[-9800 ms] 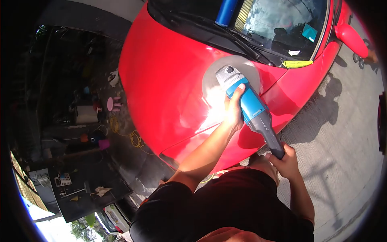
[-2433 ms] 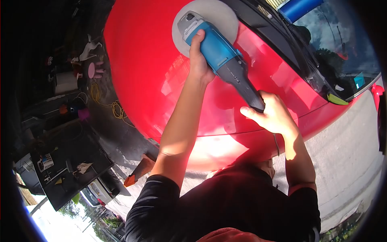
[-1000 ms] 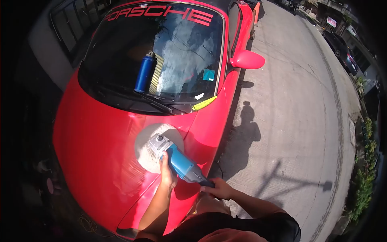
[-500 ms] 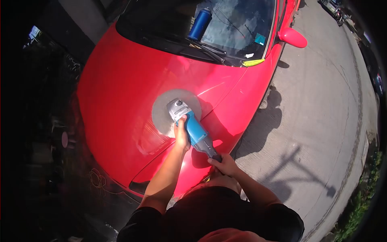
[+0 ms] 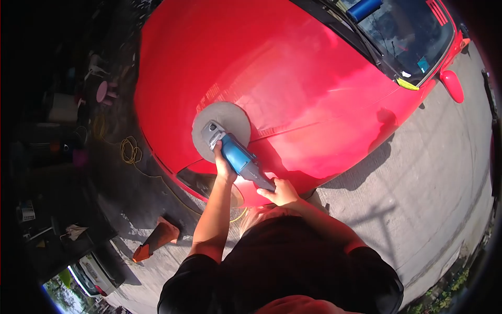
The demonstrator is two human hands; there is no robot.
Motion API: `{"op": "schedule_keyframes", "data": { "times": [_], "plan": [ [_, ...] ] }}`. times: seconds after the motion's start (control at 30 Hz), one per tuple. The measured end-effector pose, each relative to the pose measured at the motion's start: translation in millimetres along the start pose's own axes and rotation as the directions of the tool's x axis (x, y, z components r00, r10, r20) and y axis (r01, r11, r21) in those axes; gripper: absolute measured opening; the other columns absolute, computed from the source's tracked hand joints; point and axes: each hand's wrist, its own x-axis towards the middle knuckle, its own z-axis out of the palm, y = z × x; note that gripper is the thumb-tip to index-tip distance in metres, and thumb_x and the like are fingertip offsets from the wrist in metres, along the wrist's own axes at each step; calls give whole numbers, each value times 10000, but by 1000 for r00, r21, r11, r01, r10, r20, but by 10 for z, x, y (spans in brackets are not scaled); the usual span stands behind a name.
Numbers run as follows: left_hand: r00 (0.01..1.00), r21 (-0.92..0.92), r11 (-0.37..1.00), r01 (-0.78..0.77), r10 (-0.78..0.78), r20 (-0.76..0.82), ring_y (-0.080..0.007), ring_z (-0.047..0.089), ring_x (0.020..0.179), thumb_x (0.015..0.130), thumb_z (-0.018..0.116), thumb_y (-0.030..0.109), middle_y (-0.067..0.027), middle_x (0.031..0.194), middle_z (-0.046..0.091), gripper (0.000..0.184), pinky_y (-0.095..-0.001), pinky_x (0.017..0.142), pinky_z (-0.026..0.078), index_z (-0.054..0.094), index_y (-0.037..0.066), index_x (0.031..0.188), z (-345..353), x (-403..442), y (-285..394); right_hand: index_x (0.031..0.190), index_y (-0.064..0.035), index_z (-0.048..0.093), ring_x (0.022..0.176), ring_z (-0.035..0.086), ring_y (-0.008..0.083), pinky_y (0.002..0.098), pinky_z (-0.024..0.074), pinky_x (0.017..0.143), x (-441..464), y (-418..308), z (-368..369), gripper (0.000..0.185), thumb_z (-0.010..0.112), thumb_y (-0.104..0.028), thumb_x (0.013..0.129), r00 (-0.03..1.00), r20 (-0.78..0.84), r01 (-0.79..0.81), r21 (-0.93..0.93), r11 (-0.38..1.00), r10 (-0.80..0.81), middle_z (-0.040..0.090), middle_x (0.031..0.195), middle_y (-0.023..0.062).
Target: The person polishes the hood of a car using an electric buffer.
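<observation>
Plainly, both hands are on one tool, a blue and grey power polisher (image 5: 238, 156), which sits over the front corner of the red hood (image 5: 256, 57), close to the headlight (image 5: 197, 182). The left hand (image 5: 225, 168) grips the blue housing just behind the silver head, thumb up along its side; its other fingers are mostly hidden by the body. The right hand (image 5: 282, 192) is closed around the dark rear handle, near the person's waist. The round grey pad (image 5: 233, 114) spreads out beyond the head on nearly every side; its face is turned down to the paint, so how fully it touches cannot be told. A panel seam runs from the windshield's lower corner to the pad's right side. Between the pad and the hood's far left edge lies a band of bare red, while towards the windshield (image 5: 408, 39) the unobstructed stretch is much longer. A blue cylinder (image 5: 364, 9) and a yellow strip (image 5: 408, 84) lie well apart from the pad, up by the glass. On the ground off the nose, a yellow cord (image 5: 131, 150) is loosely coiled, and concrete (image 5: 429, 157) stretches openly along the car's other side.
</observation>
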Motion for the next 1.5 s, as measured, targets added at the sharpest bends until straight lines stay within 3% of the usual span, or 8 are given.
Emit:
{"op": "schedule_keyframes", "data": {
  "times": [0.33,0.47,0.53,0.63,0.83,1.07,1.37,1.5],
  "plan": [
    [992,-245,969,-26,55,113,-396,716,1049,915,603,801,-209,1194,705,914,-551,999,599,591,7,1366,-130,344,223,1457,-47,652,1025,778,408,516,613,915,447,-561,-336,779,788,-605,930,985,127,-87,-245,966,121,794,1064,231],
    [981,-217,976,3,39,189,-401,715,1074,929,586,793,-215,1225,702,898,-574,1004,600,587,15,1377,605,489,51,1548,-100,608,866,790,395,506,607,828,417,-541,-924,818,830,-560,908,990,30,-127,-225,966,138,769,848,203],
    [971,-173,983,53,-10,239,-364,729,1086,961,579,756,-185,1199,721,812,-546,991,612,620,57,1372,1063,523,33,1221,33,714,686,747,420,506,588,676,413,-309,-1089,684,851,-559,906,990,-139,-10,-185,983,-16,701,693,207],
    [968,-85,994,69,-46,247,-315,736,1047,949,652,726,-153,1148,720,766,-529,961,624,629,70,1344,1792,640,21,799,-19,630,575,720,324,450,533,575,452,-244,-1483,609,895,-560,887,972,-223,-98,-116,988,70,664,601,154],
    [939,85,996,20,-48,340,-292,754,901,914,812,525,-172,1069,709,718,-484,810,663,600,-19,1332,3155,1202,176,846,-49,658,513,577,79,300,442,492,835,-276,-2065,400,860,-360,996,896,-413,-70,230,971,163,610,620,-29],
    [976,148,984,-95,63,210,-300,768,773,858,878,381,-221,1029,723,729,-485,662,671,569,-104,1305,3774,1545,565,923,-65,649,545,614,85,265,475,474,1338,-679,-2362,386,837,-390,1013,896,-356,-139,344,929,266,633,688,6],
    [990,53,990,-130,127,62,-258,759,779,884,880,426,-159,978,729,661,-441,677,669,604,-47,1254,2539,1424,939,984,8,727,540,596,108,334,459,516,1481,-601,-1579,362,853,-332,991,963,-233,-98,163,982,135,640,645,17],
    [985,37,985,-170,171,-11,-256,756,807,922,823,516,-139,999,725,649,-439,729,668,641,-4,1265,1901,1420,1005,905,16,703,549,619,204,418,467,545,1557,-711,-1283,505,881,-456,934,985,-148,-90,20,996,92,618,621,98]
  ]
}}
